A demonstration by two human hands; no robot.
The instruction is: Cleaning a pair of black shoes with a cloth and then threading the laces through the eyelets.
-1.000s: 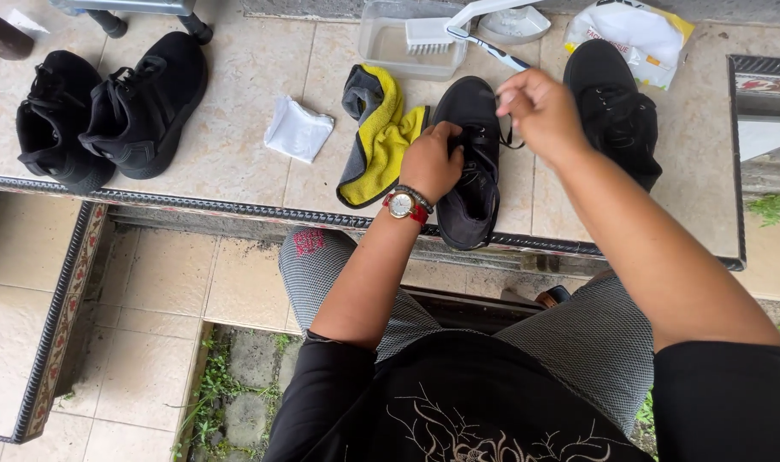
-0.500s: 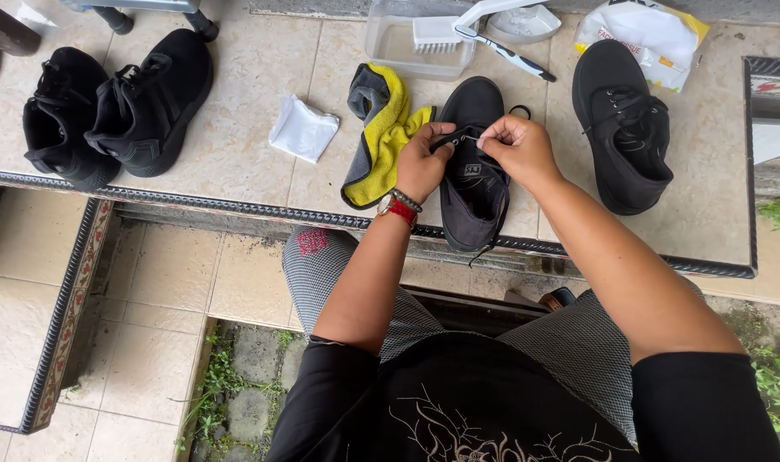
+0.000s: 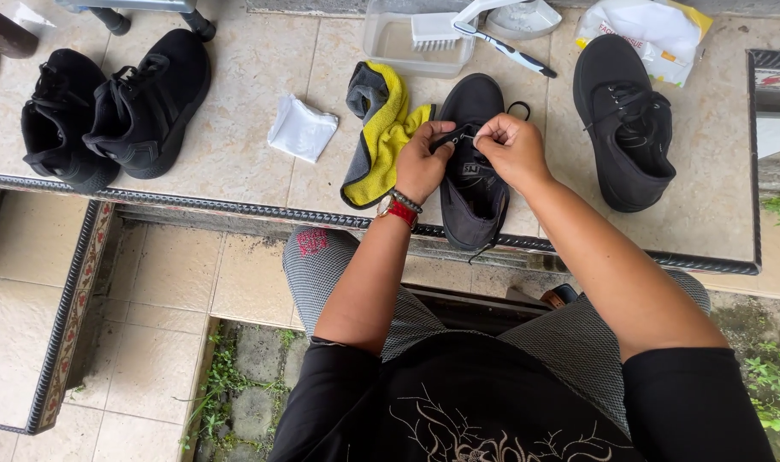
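Observation:
A black shoe lies toe-away on the tiled ledge, its heel hanging over the front edge. My left hand, with a red watch on the wrist, pinches the black lace at the shoe's left side. My right hand pinches the same lace over the tongue. Both hands meet above the eyelets. The matching black shoe lies to the right, laced. A yellow and grey cloth lies just left of my left hand.
Two black sneakers sit at the far left of the ledge. A white folded cloth lies between them and the yellow cloth. A clear tub with a white brush, a thin brush and a white bag stand at the back.
My right hand has come down from the shoe's toe end to the tongue, meeting the left hand. Both now pinch the lace over the eyelets.

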